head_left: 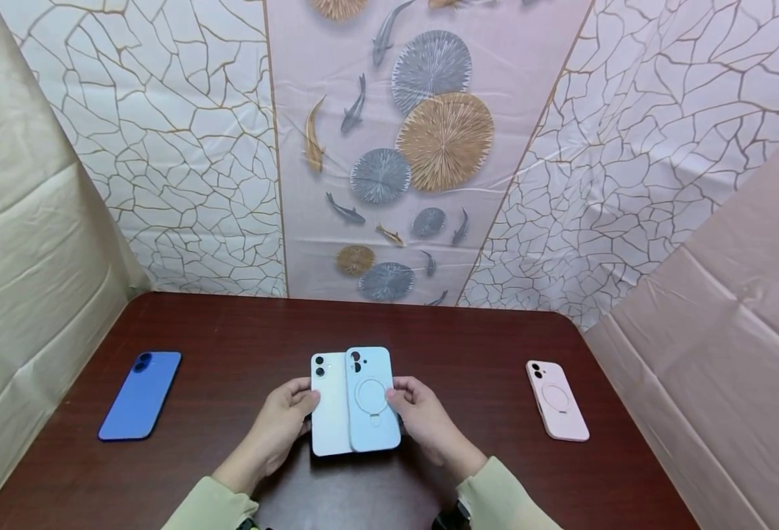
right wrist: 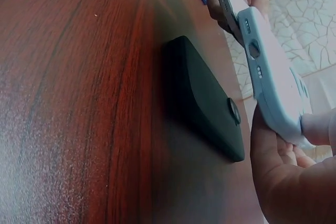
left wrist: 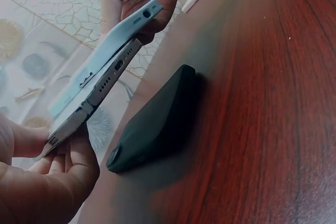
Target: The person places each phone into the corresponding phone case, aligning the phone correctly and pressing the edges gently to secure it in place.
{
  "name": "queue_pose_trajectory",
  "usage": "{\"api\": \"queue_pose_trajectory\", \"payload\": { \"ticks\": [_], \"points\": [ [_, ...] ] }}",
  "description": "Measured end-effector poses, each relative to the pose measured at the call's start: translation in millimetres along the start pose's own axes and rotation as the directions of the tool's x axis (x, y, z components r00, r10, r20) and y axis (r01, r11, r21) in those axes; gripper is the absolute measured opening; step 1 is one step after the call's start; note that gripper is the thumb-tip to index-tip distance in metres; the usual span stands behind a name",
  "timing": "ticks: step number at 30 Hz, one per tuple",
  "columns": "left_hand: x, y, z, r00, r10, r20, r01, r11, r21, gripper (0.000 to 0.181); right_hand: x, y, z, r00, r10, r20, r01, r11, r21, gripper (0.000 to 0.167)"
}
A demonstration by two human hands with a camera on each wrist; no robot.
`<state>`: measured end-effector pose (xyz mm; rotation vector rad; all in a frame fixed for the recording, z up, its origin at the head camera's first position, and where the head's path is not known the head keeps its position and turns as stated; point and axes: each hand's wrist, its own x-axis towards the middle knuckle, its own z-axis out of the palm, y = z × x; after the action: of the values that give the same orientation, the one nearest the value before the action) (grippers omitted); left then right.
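Observation:
Over the table's middle, my left hand (head_left: 280,423) holds a white phone (head_left: 329,416) by its left edge, thumb on the back. A light blue phone case (head_left: 372,433) with a ring on its back is pinched at its right edge by my right hand (head_left: 429,425). The case overlaps the phone's right side, and the two sit slightly askew. In the left wrist view the phone's bottom edge shows its port and speaker holes. Below both hands, a black phone-shaped thing (right wrist: 207,98) lies on the table; the head view mostly hides it.
A blue phone (head_left: 141,397) lies on the left of the dark red wooden table (head_left: 230,331). On the right lies a pink phone or case (head_left: 557,401) with a ring on its back. Fabric curtains (head_left: 194,147) surround the back and sides.

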<state>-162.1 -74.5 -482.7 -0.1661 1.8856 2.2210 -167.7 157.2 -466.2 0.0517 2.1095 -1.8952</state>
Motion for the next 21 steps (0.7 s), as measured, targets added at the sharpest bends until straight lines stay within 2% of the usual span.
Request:
{"api": "queue_pose_trajectory", "payload": {
  "ticks": [6, 14, 21],
  "points": [
    [-1.4, -0.6, 1.1, 1.0, 0.006, 0.023, -0.006, 1.0, -0.007, 0.035, -0.5, 3, 2, 0.999, -0.022, 0.047, 0.023, 1.0, -0.002, 0.038],
    [-2.8, -3.3, 3.2, 0.999, 0.013, 0.043, -0.011, 0.999, -0.041, 0.036, -2.6, 2, 8, 0.998, -0.028, 0.064, 0.029, 0.999, -0.022, 0.036],
    [-4.2, -3.8, 4.4, 0.998, 0.014, 0.056, -0.014, 1.0, -0.009, 0.039, -2.2, 4, 11, 0.997, -0.032, 0.07, 0.036, 0.998, -0.055, 0.034]
  ]
}}
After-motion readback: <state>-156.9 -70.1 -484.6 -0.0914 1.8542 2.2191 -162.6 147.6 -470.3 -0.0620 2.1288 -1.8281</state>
